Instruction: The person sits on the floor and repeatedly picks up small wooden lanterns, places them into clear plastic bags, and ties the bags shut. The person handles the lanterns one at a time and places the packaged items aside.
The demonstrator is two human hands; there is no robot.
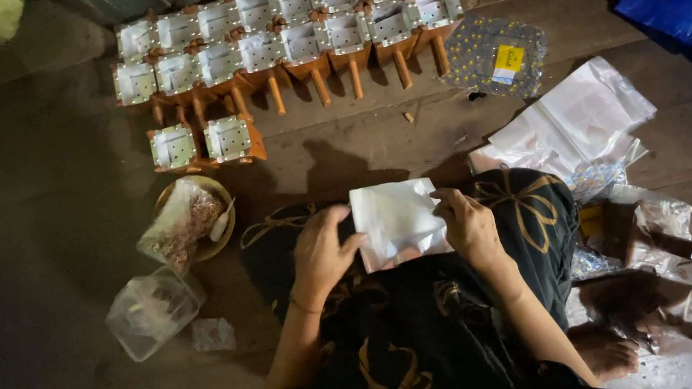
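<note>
I hold a white, shiny square sheet (396,218) over my lap between both hands. My left hand (322,253) grips its lower left edge, and my right hand (468,226) pinches its upper right corner. The sheet is bent, with a pinkish underside showing at its bottom edge. My lap is covered by dark cloth with a gold pattern (434,328). I sit on a wooden plank floor (65,201).
Several small wooden box-like pieces lined with white dotted sheet (283,42) stand in rows at the top. A bowl holding a plastic bag (192,217) and a clear plastic tub (151,311) sit left. Clear bags (583,121), a dotted packet (494,55) and foil wrappers (656,229) lie right.
</note>
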